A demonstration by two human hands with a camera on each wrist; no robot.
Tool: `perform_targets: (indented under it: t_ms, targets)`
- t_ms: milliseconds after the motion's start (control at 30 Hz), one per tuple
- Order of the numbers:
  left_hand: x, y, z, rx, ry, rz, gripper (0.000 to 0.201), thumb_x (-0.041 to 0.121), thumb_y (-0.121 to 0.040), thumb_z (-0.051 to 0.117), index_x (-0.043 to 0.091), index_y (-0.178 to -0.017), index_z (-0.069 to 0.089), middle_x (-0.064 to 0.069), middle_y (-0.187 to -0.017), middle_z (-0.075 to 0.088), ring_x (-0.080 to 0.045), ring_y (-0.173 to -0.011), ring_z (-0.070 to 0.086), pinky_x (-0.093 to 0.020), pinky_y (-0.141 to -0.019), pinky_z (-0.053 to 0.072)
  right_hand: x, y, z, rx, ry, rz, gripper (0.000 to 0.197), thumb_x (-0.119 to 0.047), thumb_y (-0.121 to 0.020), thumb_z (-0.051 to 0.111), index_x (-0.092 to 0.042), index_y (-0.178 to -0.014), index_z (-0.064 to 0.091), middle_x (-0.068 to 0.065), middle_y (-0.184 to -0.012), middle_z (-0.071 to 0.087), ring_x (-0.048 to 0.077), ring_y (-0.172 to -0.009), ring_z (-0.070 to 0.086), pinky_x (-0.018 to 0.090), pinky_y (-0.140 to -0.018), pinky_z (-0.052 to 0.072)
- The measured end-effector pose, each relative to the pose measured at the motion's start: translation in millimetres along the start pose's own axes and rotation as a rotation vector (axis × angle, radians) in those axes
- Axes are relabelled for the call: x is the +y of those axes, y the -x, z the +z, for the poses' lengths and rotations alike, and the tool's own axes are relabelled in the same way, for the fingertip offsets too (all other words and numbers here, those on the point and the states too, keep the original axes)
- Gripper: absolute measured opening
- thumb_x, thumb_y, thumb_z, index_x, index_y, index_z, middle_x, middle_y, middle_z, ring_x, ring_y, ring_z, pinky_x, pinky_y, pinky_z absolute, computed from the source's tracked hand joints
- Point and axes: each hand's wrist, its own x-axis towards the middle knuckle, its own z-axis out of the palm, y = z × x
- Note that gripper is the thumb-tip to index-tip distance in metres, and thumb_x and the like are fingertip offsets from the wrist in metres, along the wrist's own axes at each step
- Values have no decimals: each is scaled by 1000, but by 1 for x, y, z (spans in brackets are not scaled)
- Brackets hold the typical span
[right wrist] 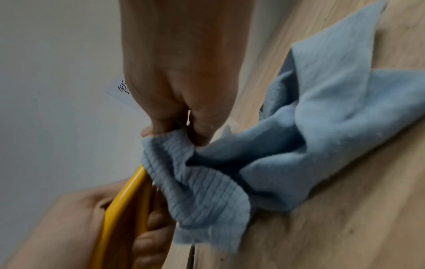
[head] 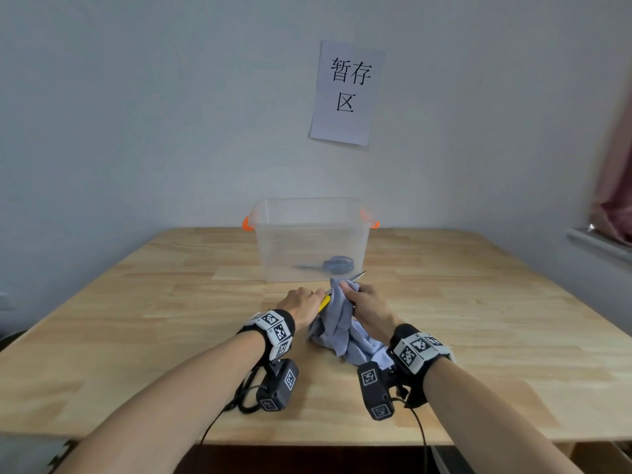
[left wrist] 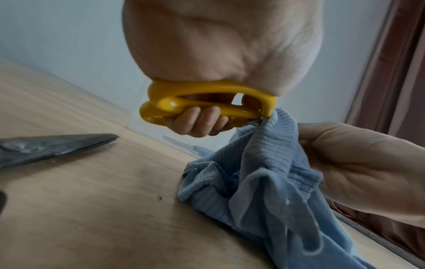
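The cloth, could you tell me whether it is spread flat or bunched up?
Bunched up: the right hand pinches the cloth round the scissors, and the rest lies crumpled in folds on the table.

Plain indoor staging room. Paper wall sign (head: pixel 347 94) reading 暂存区 (temporary storage area); wooden table (head: pixel 136 302); clear plastic bin (head: pixel 273 241), far centre; pink curtain (head: pixel 615 200), right.
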Motion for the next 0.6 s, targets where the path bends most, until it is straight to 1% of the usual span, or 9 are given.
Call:
perform_targets:
  t_ms: [67, 133, 200, 267, 333, 400, 467, 533, 600]
  targets:
    - [-5, -6, 4, -3, -42, 41, 39, 25, -106, 30, 7, -132, 54, -17, -130, 57, -33, -118, 54, -33, -92, 40, 4, -2, 3, 64, -6, -19, 45, -38, -88, 65, 7, -96, 66, 20, -91, 66, 28, -90, 64, 47, -89, 52]
    - [-8, -10, 6, -10, -62, 64, 40, 25, -106, 30, 8, -134, 52, -16, -130, 57, -33, -119, 54, -34, -92, 40, 5, -3, 4, 103, -12, -34, 51, -39, -83, 67, 9, -98, 66, 20, -92, 68, 27, -90, 66, 49, -92, 53]
    - [-9, -13, 5, -12, -80, 84, 42, 29, -106, 29, 8, -132, 54, -17, -129, 59, -33, -117, 55, -34, -92, 41, 5, -4, 4, 137, -38, -48, 40, -29, -91, 67, 11, -96, 66, 20, -89, 67, 27, -89, 65, 47, -91, 53]
    - [-9, -13, 3, -10, -89, 95, 43, 31, -106, 28, 6, -129, 55, -18, -127, 60, -35, -116, 55, -36, -93, 42, 5, -6, 4, 158, -70, -57, 25, -17, -97, 61, 7, -90, 66, 17, -84, 65, 26, -86, 62, 41, -85, 53]
    - [-6, -10, -1, -18, -99, 108, 39, 26, -106, 29, 3, -122, 55, -22, -125, 59, -38, -114, 55, -40, -96, 44, 4, -6, 5, 169, -83, -61, 20, -12, -98, 60, 1, -84, 66, 13, -79, 64, 25, -84, 61, 37, -81, 51]
    - [-4, -6, -5, -31, -133, 110, 30, 19, -106, 29, 1, -114, 52, -25, -123, 56, -40, -112, 54, -44, -96, 44, 2, -6, 1, 193, -104, -68, 20, -10, -97, 60, 0, -81, 67, 14, -79, 64, 27, -84, 61, 39, -82, 51]
    - [-8, -4, -4, -17, -187, 121, 31, 19, -106, 32, 4, -123, 52, -23, -127, 56, -39, -115, 54, -42, -95, 44, 1, -7, -6, 202, -128, -60, 20, -13, -96, 62, 5, -91, 69, 21, -92, 69, 34, -91, 65, 44, -89, 52]
    - [-16, -5, -2, -5, -272, 137, 35, 21, -105, 35, 8, -134, 50, -19, -131, 55, -37, -118, 53, -41, -95, 44, 2, -7, -9, 195, -137, -42, 28, -15, -97, 62, 11, -104, 68, 27, -103, 68, 36, -97, 66, 48, -94, 52]
    - [-19, -5, 1, -10, -322, 151, 36, 23, -105, 35, 9, -135, 50, -18, -131, 55, -37, -118, 53, -41, -95, 44, 4, -5, -10, 218, -158, -20, 25, -12, -97, 61, 11, -101, 68, 27, -98, 68, 34, -96, 65, 48, -93, 52]
